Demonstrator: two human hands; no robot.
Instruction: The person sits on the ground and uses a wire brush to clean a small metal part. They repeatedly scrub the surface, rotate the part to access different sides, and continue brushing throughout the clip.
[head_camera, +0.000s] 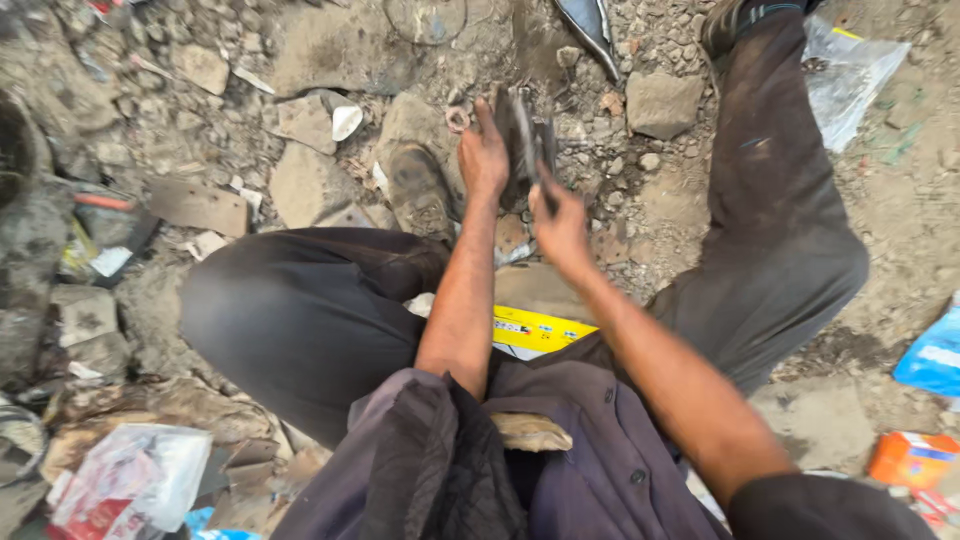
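Note:
I sit low on rubble-strewn ground with knees spread. My left hand (484, 155) grips a dark, flat, greasy metal part (520, 135) held upright between my legs. Just to its right, my right hand (560, 228) is closed around a thin dark tool handle (545, 180) whose upper end touches the metal part. My left shoe (418, 185) rests on the ground beside the left hand. Below my forearms lies a yellow flat packet (535, 328).
Broken stones (660, 102) and flat slabs (305, 185) cover the dirt all around. A clear plastic bag (850, 65) lies at the upper right, blue and orange packets (925, 400) at the right edge, plastic wrappers (130, 480) at the lower left.

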